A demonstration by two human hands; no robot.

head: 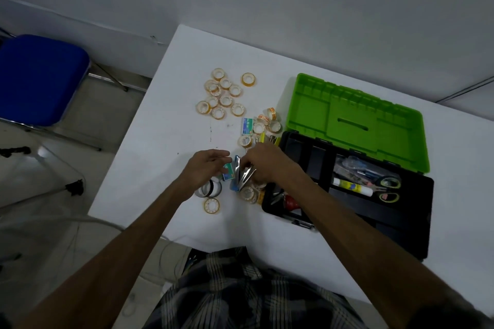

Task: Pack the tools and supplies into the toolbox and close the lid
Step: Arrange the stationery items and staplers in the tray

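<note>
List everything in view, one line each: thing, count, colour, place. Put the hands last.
table: one, white, under everything
toolbox: one, black, on the table's right side, open
lid: one, green, hinged back behind the toolbox
scissors: one pair, black handles, inside the toolbox
glue stick: one, white and yellow, inside the toolbox
tape rolls: many, clear with yellow cores, scattered on the table
staple box: one, blue-green, on the table among the rolls
chair: one, blue, left of the table
left hand: holds a small green box
right hand: grips a blue and metal stapler
</note>
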